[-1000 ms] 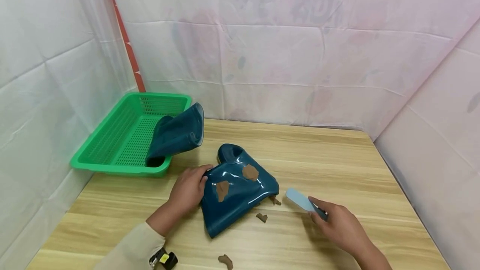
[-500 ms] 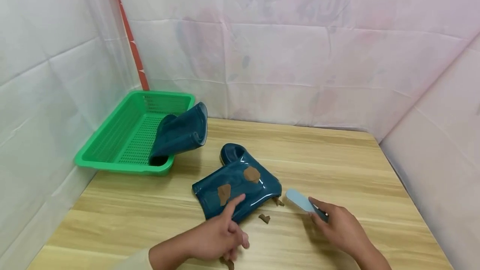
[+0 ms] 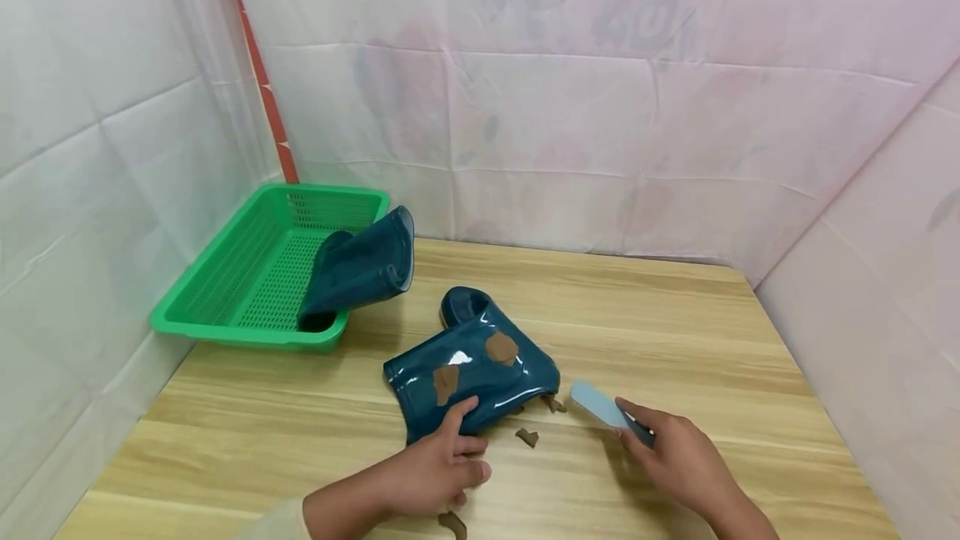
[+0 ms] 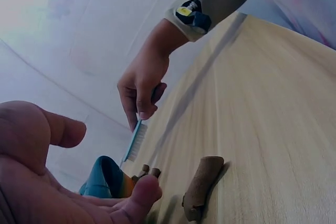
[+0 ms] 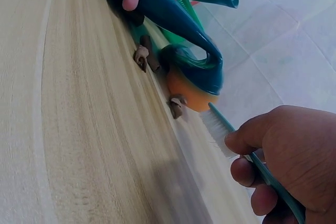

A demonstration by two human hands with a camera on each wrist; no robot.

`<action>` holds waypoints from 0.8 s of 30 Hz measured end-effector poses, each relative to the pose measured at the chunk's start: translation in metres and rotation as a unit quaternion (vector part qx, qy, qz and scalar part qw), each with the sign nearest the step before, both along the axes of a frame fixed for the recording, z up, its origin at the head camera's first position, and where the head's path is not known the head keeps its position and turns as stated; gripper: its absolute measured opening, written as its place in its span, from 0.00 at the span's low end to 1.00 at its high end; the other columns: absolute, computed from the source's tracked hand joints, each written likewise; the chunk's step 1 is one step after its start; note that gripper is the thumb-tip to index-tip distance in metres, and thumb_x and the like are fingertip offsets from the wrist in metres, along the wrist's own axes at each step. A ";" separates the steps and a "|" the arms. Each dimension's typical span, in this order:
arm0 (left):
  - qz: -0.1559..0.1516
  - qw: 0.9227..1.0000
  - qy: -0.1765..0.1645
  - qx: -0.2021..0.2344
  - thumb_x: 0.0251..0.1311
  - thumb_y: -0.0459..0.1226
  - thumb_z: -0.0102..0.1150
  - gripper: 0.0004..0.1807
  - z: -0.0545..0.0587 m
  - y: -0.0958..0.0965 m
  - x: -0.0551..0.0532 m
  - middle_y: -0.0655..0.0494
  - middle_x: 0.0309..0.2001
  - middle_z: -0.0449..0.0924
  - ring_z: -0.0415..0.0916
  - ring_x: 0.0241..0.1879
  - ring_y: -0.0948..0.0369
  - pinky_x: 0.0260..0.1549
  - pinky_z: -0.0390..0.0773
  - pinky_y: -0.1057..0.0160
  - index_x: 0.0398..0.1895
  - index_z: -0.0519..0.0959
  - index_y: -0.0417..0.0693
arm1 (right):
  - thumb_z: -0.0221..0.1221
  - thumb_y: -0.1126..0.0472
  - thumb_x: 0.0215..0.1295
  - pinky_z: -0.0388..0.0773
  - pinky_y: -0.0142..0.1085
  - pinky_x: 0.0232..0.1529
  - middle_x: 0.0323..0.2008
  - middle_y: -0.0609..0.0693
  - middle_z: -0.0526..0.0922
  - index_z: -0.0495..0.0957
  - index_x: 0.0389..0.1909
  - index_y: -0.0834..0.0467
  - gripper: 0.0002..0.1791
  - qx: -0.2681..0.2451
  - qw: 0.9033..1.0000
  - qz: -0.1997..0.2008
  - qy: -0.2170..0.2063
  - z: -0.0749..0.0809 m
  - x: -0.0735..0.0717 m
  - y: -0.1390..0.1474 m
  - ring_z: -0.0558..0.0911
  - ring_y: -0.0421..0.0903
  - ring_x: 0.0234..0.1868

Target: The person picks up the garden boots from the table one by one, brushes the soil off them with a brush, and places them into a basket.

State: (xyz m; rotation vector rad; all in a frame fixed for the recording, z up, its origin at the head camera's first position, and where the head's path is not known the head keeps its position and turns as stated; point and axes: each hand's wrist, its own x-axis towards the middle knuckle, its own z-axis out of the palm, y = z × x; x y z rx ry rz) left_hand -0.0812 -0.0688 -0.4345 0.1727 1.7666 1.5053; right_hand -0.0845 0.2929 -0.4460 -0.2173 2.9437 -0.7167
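Observation:
A dark teal rubber boot lies on its side on the wooden table, with two brown mud-like patches on its shaft. My left hand is at the boot's near edge, index finger extended onto the shaft and the other fingers loose. To the right, my right hand grips a brush by its handle. Its pale bristles face down near the boot's orange sole in the right wrist view. Small brown pieces lie beside the boot, and a curled one sits below my left hand.
A green perforated basket stands at the back left. Another teal boot leans in it, its shaft sticking out over the right rim. White printed sheets hang behind the table and along both sides.
My left hand has let go of the boot's left side and come round to its near edge, beside the loose brown piece. My right hand holds the brush in nearly the same place.

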 end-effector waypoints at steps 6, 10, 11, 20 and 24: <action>0.072 0.997 -0.005 0.015 0.74 0.37 0.57 0.43 0.008 -0.003 0.002 0.36 0.68 0.68 0.80 0.45 0.48 0.43 0.80 0.50 0.83 0.44 0.49 | 0.68 0.57 0.67 0.58 0.31 0.19 0.18 0.41 0.65 0.81 0.64 0.57 0.24 0.000 1.000 -0.003 -0.001 0.002 0.001 0.000 0.57 0.35 0.16; 0.150 0.986 -0.041 0.055 0.73 0.34 0.56 0.44 0.011 -0.001 0.005 0.33 0.66 0.66 0.78 0.49 0.46 0.43 0.81 0.52 0.82 0.41 0.45 | 0.68 0.58 0.67 0.58 0.32 0.20 0.18 0.41 0.66 0.81 0.64 0.57 0.25 0.001 1.000 -0.002 0.000 0.001 0.001 0.000 0.57 0.35 0.16; 0.170 0.981 -0.056 0.070 0.73 0.33 0.56 0.44 0.011 0.000 0.005 0.33 0.66 0.65 0.77 0.51 0.45 0.44 0.81 0.51 0.82 0.40 0.45 | 0.68 0.58 0.67 0.58 0.32 0.20 0.18 0.41 0.67 0.81 0.64 0.57 0.25 0.001 1.000 -0.003 0.000 0.001 0.001 -0.001 0.57 0.35 0.16; 0.290 0.929 -0.147 0.176 0.73 0.37 0.60 0.50 0.001 0.020 0.005 0.28 0.70 0.57 0.70 0.62 0.37 0.52 0.78 0.46 0.82 0.32 0.53 | 0.68 0.56 0.68 0.58 0.31 0.20 0.18 0.42 0.64 0.80 0.65 0.56 0.25 0.000 1.000 -0.007 -0.016 -0.002 -0.001 -0.004 0.57 0.36 0.16; 0.330 0.917 -0.141 0.176 0.73 0.43 0.61 0.49 -0.004 0.035 0.003 0.33 0.69 0.62 0.75 0.59 0.43 0.50 0.80 0.49 0.81 0.36 0.54 | 0.67 0.56 0.68 0.59 0.31 0.20 0.17 0.42 0.64 0.80 0.65 0.56 0.25 -0.001 1.000 -0.010 -0.021 -0.002 -0.001 -0.006 0.57 0.35 0.15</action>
